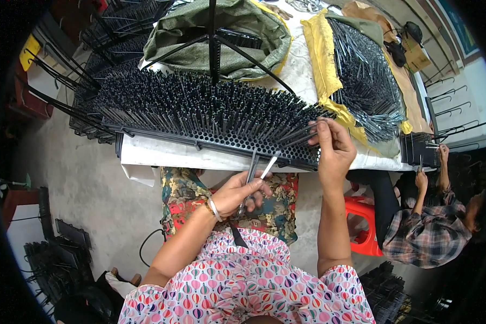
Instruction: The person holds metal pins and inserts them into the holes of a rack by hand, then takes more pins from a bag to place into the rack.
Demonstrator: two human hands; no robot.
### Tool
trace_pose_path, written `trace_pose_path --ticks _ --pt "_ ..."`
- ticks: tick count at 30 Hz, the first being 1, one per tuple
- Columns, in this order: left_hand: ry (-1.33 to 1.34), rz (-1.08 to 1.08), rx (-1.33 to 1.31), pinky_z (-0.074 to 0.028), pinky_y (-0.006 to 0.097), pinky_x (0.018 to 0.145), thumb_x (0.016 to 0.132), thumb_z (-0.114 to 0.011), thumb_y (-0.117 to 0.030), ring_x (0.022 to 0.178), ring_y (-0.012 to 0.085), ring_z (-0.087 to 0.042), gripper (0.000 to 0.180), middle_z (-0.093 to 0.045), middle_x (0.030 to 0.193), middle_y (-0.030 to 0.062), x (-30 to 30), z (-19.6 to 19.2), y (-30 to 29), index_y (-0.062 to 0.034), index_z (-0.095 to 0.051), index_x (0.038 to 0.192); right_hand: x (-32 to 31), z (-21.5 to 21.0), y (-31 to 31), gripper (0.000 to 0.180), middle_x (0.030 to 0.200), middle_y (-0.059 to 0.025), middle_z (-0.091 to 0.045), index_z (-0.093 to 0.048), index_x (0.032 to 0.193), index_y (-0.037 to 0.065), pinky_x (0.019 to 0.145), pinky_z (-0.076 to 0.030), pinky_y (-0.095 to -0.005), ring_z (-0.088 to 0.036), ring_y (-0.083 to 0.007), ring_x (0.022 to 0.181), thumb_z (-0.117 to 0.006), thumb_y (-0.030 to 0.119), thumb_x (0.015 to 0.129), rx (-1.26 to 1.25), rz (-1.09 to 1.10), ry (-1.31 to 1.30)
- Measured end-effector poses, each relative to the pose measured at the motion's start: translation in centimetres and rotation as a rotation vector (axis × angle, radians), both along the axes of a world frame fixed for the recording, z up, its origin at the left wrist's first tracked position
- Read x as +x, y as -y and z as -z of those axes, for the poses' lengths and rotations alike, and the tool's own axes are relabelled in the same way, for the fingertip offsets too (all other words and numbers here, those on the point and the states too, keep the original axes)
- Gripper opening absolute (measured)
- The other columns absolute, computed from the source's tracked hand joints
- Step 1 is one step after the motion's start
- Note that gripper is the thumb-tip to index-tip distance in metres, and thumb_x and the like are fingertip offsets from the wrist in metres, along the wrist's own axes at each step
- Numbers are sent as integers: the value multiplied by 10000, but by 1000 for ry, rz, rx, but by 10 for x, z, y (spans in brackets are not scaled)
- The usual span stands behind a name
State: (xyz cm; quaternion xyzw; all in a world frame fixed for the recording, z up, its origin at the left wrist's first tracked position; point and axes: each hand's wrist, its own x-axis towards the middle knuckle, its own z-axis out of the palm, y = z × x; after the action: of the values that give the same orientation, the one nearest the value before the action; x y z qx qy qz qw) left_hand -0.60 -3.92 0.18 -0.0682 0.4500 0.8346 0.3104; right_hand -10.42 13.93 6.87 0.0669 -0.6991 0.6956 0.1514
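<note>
A long black perforated rack [237,143] lies across the near edge of the table. Dense rows of thin dark rods [200,102] stand in its holes, and several lean over at the right end. Just in front of the rack, my left hand [233,195] is closed round a few slim metallic rods [252,168], one with a bright whitish end. At the rack's right end my right hand [337,148] pinches a thin dark rod [301,133] between thumb and fingers. Its far fingers are partly hidden.
A green woven sack [170,35] stands open behind the rack, crossed by black metal bars. To the right, a yellow-edged sack [321,54] holds a heap of shiny rods [364,75]. A co-worker in a plaid shirt [429,232] sits at right by a red stool [362,224].
</note>
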Motion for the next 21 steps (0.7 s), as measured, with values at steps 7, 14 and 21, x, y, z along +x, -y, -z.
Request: trace_pose_path --ticks 7,14,21 --pt "49 -26 96 -523 269 675 949 -468 -208 814 150 -600 387 -598 1019 127 1 -3 -4 -35 -401 1289 -7 17 8 129 832 -67 -658 -633 950 -17 604 -474 -208 -588 -83 697 -630 48 839 275 -16 -141" --pt "70 -88 94 -534 329 770 954 -447 -182 919 219 -616 365 -590 1077 170 4 7 -3 3 -413 1266 -8 12 11 107 834 -79 -659 -633 932 -21 603 -476 -222 -595 -102 690 -619 31 839 281 -108 -174" --pt "140 -112 204 -534 344 784 950 -441 -150 888 223 -624 337 -602 1037 174 5 2 2 1 -441 1251 -12 13 14 109 829 -91 -660 -622 938 -22 594 -481 -231 -603 -114 674 -613 27 841 324 -134 -193"
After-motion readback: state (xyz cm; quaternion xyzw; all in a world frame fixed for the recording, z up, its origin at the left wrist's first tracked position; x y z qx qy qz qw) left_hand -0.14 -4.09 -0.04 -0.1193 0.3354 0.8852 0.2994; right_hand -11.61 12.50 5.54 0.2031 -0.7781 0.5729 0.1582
